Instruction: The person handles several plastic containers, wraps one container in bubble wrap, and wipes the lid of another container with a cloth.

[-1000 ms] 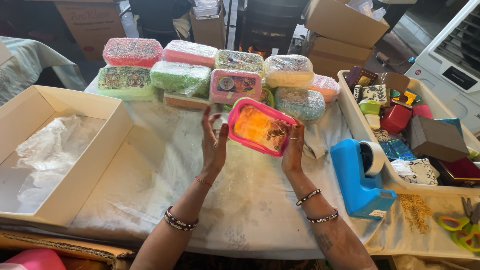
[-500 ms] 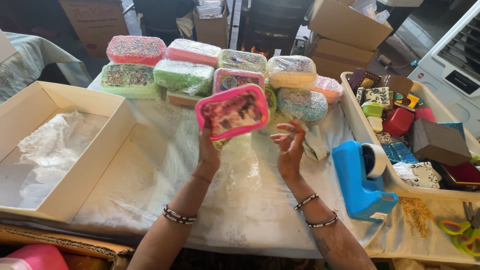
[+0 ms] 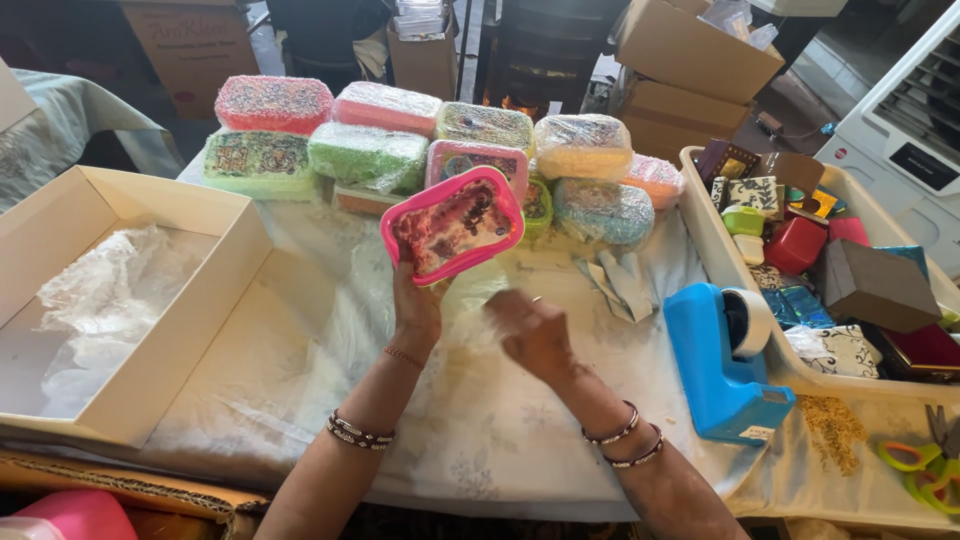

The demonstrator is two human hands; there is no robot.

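Pink box (image 3: 453, 224): held up in my left hand above the table, tilted, its clear lid facing me, with dark red and pale bits showing through it.
Left hand (image 3: 417, 305): closed around the lower edge of the pink box, thumb in front, fingers behind it; bangles sit further down that forearm.
Right hand (image 3: 535, 332): free of the box and holding nothing, low over the cloth just right of my left wrist, fingers loosely curled; it is blurred, so I cannot tell more of the fingers.
Table cloth (image 3: 300, 400): white, with a faint pattern, under both my arms.
White carton (image 3: 150, 350): at my left, open, with crumpled clear plastic lying inside.
Tape holder (image 3: 715, 365): blue, at my right, with a roll of tape in it, standing just beside the tray.
Scissors (image 3: 915, 465): green handles, at the far right edge of the cloth.
Tray (image 3: 705, 215): white, at my right, full of small coloured boxes.
Wrapped boxes (image 3: 370, 155): a cluster in clear film behind the pink box, in pink, green, yellow and blue.
Cardboard boxes (image 3: 690, 60): brown, stacked beyond the table.
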